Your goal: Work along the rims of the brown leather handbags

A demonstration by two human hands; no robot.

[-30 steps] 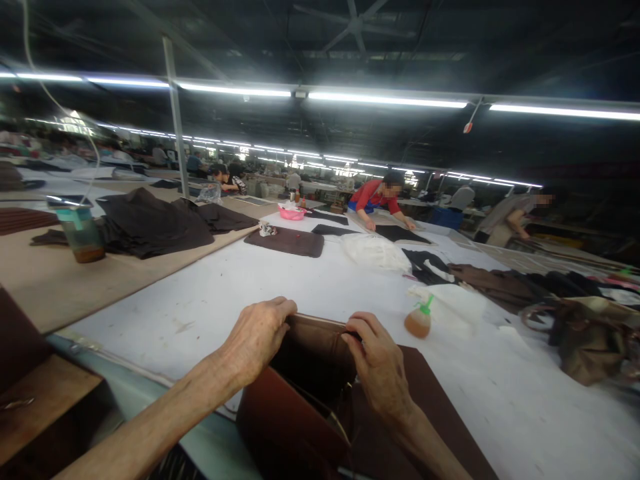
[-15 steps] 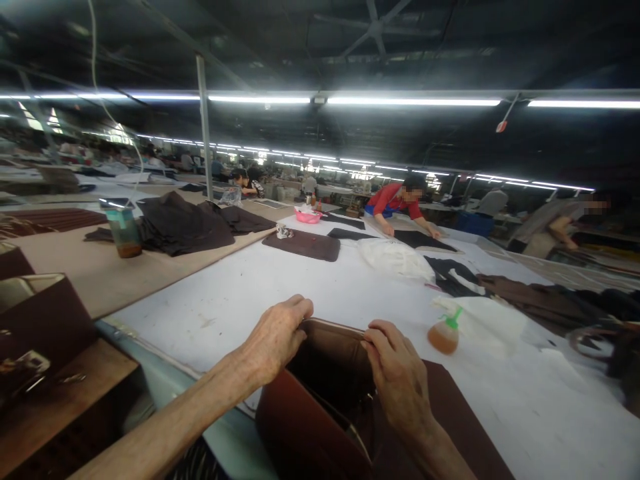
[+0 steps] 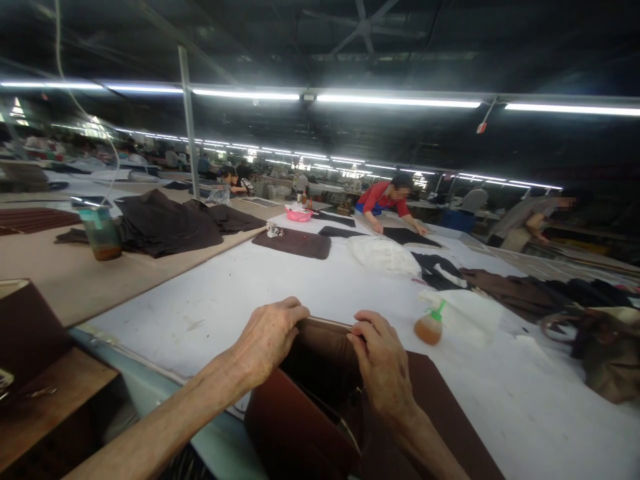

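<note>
A brown bag (image 3: 300, 420) with a dark lining stands with its mouth towards me at the near edge of the white-topped table (image 3: 215, 293). My left hand (image 3: 273, 330) is closed on the left end of the bag's far rim, thumb inside and fingers over the edge. Pinching the right end of that same rim is my right hand (image 3: 383, 360). A flat brown panel (image 3: 445, 407) spreads out to the right of the bag. Small metal glints and a pale edge strip show inside the opening; its depth is too dark to make out.
A bottle with a green spout (image 3: 429, 325) stands right of my hands. Farther back lie a brown padded piece (image 3: 293, 243) and a white plastic bag (image 3: 384, 257). A jar (image 3: 101, 233) is on the left table. Across the table a person in red (image 3: 383, 200) bends over dark material.
The whole view has shifted slightly, so the surroundings sit farther left. Both hands keep their grip on the bag's rim, and the bag looks almost unmoved.
</note>
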